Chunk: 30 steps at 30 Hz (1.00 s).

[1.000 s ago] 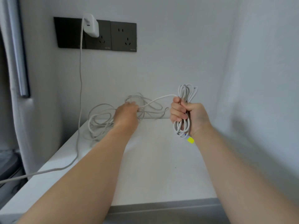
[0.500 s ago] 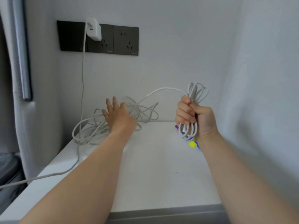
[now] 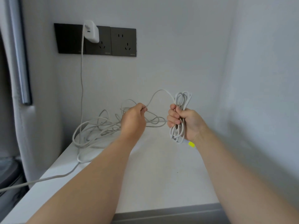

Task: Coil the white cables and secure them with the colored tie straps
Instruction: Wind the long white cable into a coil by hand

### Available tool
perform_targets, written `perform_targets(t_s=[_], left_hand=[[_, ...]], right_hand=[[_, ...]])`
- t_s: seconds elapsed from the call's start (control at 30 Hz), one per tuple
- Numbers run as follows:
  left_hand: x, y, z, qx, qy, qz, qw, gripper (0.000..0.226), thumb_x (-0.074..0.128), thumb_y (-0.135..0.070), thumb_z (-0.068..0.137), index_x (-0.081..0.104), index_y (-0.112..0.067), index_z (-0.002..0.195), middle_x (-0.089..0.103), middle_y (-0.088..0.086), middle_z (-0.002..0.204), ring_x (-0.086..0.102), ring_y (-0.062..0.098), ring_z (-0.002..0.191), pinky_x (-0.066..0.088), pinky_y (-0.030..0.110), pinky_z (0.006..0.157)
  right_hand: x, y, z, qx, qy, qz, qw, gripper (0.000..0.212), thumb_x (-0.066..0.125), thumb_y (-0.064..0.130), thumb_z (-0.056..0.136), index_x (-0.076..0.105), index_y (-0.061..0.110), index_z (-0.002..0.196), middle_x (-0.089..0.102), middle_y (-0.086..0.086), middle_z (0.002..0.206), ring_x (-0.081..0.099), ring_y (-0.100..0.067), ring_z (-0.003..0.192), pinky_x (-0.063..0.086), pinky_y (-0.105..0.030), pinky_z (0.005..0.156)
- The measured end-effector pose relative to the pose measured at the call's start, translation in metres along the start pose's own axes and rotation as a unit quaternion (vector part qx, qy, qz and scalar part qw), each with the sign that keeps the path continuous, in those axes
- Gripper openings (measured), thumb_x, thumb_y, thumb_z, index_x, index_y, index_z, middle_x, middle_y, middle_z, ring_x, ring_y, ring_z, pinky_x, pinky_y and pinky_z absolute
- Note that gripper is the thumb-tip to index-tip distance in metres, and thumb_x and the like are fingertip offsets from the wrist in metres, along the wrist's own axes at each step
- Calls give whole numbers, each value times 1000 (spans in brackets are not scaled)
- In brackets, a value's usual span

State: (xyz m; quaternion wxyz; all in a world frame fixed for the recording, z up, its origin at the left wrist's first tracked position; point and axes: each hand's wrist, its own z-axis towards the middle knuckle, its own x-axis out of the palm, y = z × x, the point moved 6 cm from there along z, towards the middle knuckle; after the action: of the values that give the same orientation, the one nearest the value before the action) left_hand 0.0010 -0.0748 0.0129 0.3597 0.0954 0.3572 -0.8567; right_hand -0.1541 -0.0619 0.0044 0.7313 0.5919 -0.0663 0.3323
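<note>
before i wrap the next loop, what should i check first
1. Coil held firm: ok. The right hand grips the coil.
2. Feed cable in hand: ok. The left hand pinches the free strand arcing to the coil.
3. Remaining cable runs clean: not ok. The loose cable lies in crossed loops on the table.
4. Strap ready: cannot tell. A yellow strap shows below the right wrist; loose or attached is unclear.
5. Charger unplugged: not ok, it sits in the wall socket.
</note>
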Motion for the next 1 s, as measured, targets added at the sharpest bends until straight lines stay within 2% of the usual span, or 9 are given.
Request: perform_targets(t_s=[0.07, 0.17, 0.37, 0.47, 0.6, 0.7, 0.8, 0.93, 1.0], left_hand=[[1, 0, 0, -15, 1, -13, 1000, 20, 41, -14, 95, 61, -11, 91, 60, 5, 75, 57, 31, 78, 43, 35, 67], [2, -1, -1, -28, 15, -25, 999, 20, 43, -13, 94, 62, -11, 88, 57, 3, 71, 58, 30, 77, 43, 35, 67], [3, -21, -5, 56, 109, 21, 992, 21, 48, -11, 93, 68, -8, 87, 67, 12, 80, 60, 32, 82, 44, 34, 69], [5, -27, -7, 81, 153, 41, 984, 21, 48, -10, 92, 69, -10, 86, 67, 10, 82, 59, 30, 82, 45, 34, 70], [9, -29, -11, 75, 205, 60, 974, 22, 48, -9, 91, 69, -12, 86, 64, 5, 78, 56, 24, 80, 44, 31, 72], [8, -31, -12, 68, 214, 57, 973, 23, 48, -10, 92, 70, -13, 84, 57, -4, 69, 51, 17, 72, 45, 30, 72], [8, -34, -14, 68, 224, 53, 971, 22, 50, -11, 92, 69, -11, 81, 57, -5, 67, 51, 14, 71, 44, 29, 72], [11, -32, -13, 48, 258, 36, 964, 23, 56, -15, 89, 69, -4, 75, 57, -6, 60, 51, 11, 61, 44, 30, 72], [12, -28, -12, 35, 277, 45, 959, 23, 58, -18, 88, 69, -4, 73, 60, -5, 60, 52, 10, 59, 45, 29, 69]], right_hand=[[-6, -5, 3, 15, -46, -34, 998, 24, 32, 8, 97, 46, 13, 78, 39, 5, 48, 36, -7, 36, 38, -20, 43], [-15, -10, 6, 13, -117, -89, 989, 28, 31, 7, 101, 46, 13, 77, 43, 1, 55, 40, -8, 37, 36, -25, 50], [-32, -6, 6, -13, -239, -90, 967, 27, 36, 10, 101, 49, 13, 78, 61, -5, 66, 57, -10, 47, 46, -25, 50], [-27, -7, 4, -8, -227, -86, 970, 26, 33, 12, 102, 46, 14, 80, 69, -5, 76, 66, -13, 65, 50, -27, 55], [-25, -9, 4, 3, -207, -54, 977, 23, 32, 11, 102, 44, 13, 83, 69, -11, 90, 67, -20, 82, 50, -31, 67], [-27, -13, 7, 26, -200, -37, 979, 20, 33, 12, 102, 45, 13, 85, 72, -13, 88, 69, -22, 81, 51, -33, 71], [-23, -15, 6, 45, -183, 4, 982, 20, 32, 12, 102, 45, 12, 86, 73, -14, 83, 71, -23, 74, 51, -36, 74], [-20, -15, 6, 43, -183, 11, 982, 21, 34, 12, 101, 47, 13, 84, 71, -12, 90, 70, -19, 68, 52, -31, 58], [-19, -14, 6, 35, -192, 0, 981, 21, 35, 11, 101, 48, 12, 84, 70, -11, 93, 67, -19, 73, 51, -34, 62]])
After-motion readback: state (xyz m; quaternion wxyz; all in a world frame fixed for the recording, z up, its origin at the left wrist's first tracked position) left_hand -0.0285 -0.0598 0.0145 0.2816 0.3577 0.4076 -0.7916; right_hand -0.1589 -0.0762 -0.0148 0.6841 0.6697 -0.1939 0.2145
